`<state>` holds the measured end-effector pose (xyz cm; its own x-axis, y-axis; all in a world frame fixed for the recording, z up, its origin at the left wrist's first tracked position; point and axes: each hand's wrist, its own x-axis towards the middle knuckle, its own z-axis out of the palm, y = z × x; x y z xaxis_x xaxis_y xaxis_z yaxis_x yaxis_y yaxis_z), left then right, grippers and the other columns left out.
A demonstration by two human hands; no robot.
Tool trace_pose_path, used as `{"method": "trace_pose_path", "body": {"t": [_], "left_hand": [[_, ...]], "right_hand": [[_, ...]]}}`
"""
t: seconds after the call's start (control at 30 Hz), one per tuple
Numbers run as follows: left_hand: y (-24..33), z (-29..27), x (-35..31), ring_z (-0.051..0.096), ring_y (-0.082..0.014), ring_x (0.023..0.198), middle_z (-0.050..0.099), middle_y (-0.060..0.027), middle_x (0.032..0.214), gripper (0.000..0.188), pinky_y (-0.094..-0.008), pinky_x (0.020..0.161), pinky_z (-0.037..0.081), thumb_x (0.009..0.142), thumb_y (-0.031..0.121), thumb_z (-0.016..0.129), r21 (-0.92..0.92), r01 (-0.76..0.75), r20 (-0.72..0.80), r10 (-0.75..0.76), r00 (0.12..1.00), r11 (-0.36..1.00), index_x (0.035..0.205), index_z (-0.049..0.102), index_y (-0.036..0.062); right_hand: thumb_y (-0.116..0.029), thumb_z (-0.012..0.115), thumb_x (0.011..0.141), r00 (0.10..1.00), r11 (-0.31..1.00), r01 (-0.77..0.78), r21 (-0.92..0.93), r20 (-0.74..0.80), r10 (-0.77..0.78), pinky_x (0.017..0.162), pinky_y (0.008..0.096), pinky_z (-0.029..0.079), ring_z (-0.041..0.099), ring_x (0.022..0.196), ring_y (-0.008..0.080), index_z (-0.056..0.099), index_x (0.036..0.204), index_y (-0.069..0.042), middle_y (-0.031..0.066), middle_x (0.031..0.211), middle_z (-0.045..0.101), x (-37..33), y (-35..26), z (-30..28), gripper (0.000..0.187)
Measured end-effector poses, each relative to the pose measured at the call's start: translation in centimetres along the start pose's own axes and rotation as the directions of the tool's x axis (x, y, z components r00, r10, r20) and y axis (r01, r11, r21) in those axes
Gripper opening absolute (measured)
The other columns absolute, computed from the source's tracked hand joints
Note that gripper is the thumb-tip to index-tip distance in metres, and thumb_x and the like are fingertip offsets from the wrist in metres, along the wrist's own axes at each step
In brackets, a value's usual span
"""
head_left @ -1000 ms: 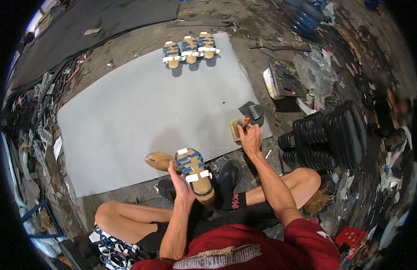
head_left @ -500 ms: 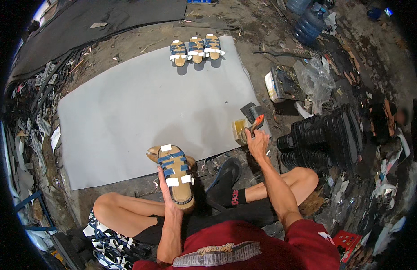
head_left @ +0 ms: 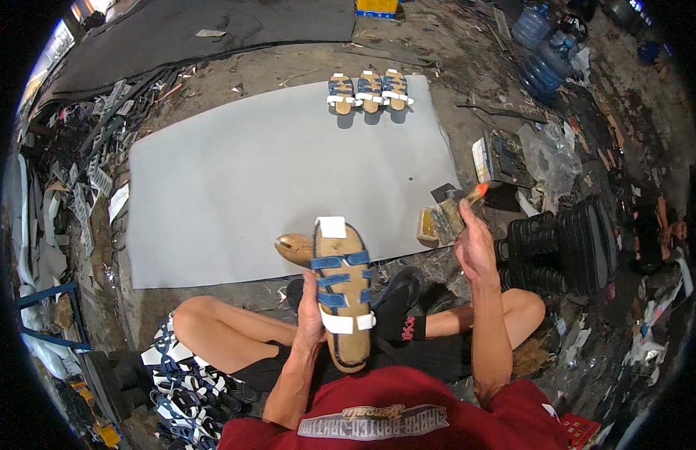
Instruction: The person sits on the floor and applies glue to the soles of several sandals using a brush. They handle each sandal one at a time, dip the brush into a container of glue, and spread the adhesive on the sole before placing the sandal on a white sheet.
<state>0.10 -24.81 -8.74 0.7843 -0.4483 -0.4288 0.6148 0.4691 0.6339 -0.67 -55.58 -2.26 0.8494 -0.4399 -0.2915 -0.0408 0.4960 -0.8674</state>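
Observation:
My left hand (head_left: 310, 322) grips a sandal (head_left: 346, 246) by its side, its tan footbed facing up, with blue cross straps and white strips at the top and near the heel. My right hand (head_left: 475, 247) is closed on a brush (head_left: 478, 193) with an orange handle end, its thumb up along it; the fingertips are hidden. Left of this hand sits a yellowish block-like container (head_left: 428, 225), the brush's lower end close by. Beyond the held sandal a brown, rounded, notched form (head_left: 294, 247) shows partly, on the grey sheet (head_left: 250, 180).
Three similar sandals (head_left: 370, 94) lie in a row at the sheet's far edge. Stacked black soles (head_left: 565, 244) stand at the right, below a clear plastic bag (head_left: 550, 157). Blue water jugs (head_left: 547, 67) are at far right. Blue-and-white straps (head_left: 190, 397) are piled by my left knee.
The sandal in my left hand has come nearer and more upright, moving off the brown form. My right hand and the brush have shifted right of the yellowish container. The whole view has shifted.

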Motion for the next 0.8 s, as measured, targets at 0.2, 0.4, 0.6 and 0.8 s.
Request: {"method": "trace_pose_path", "body": {"t": [0.2, 0.4, 0.6, 0.8], "left_hand": [[1.3, 2.0, -1.2, 0.07, -0.0186, 0.107, 0.071, -0.0113, 0.121, 0.076, -0.0337, 0.093, 0.057, 0.104, 0.064, 0.052, 0.186, -0.222, 0.198, 0.185, 0.963, 0.957, 0.14, 0.056, -0.003], [1.8, 2.5, -2.5, 0.066, -0.0153, 0.109, 0.072, -0.0087, 0.122, 0.069, -0.0326, 0.096, 0.053, 0.102, 0.051, 0.066, 0.335, -0.372, 0.326, 0.264, 0.908, 0.866, 0.142, 0.058, -0.0043], [1.9, 3.5, -2.8, 0.065, -0.0141, 0.11, 0.072, -0.0083, 0.122, 0.073, -0.0314, 0.097, 0.051, 0.1, 0.05, 0.068, 0.182, -0.448, 0.213, 0.409, 0.887, 0.875, 0.144, 0.056, -0.0071], [2.1, 3.1, -3.0, 0.067, -0.0119, 0.101, 0.075, -0.0066, 0.113, 0.073, -0.0306, 0.09, 0.054, 0.1, 0.051, 0.067, 0.374, -0.531, 0.306, 0.439, 0.845, 0.76, 0.142, 0.058, -0.0078]], "right_hand": [[-0.026, 0.078, 0.096, 0.76, 0.386, 0.618, -0.685, 0.395, -0.516, 0.084, 0.0382, 0.054, 0.072, 0.086, 0.0272, 0.078, 0.097, -0.001, 0.0118, 0.096, 0.077, -7.5, -2.3, 9.0, 0.025], [-0.021, 0.075, 0.097, 0.562, 0.048, 0.727, -0.685, 0.553, -0.615, 0.103, 0.0466, 0.044, 0.07, 0.086, 0.0313, 0.076, 0.094, -0.004, 0.0083, 0.093, 0.076, -8.4, -2.6, 11.5, 0.017], [-0.021, 0.077, 0.095, 0.635, 0.161, 0.72, -0.675, 0.547, -0.545, 0.113, 0.0491, 0.037, 0.069, 0.089, 0.0302, 0.078, 0.093, -0.006, 0.0082, 0.092, 0.077, -11.0, -1.4, 10.6, 0.016], [-0.021, 0.078, 0.093, 0.575, 0.129, 0.744, -0.656, 0.529, -0.624, 0.099, 0.0467, 0.04, 0.063, 0.082, 0.0306, 0.079, 0.092, -0.005, 0.0072, 0.085, 0.074, -10.2, -3.5, 12.6, 0.016]]}}
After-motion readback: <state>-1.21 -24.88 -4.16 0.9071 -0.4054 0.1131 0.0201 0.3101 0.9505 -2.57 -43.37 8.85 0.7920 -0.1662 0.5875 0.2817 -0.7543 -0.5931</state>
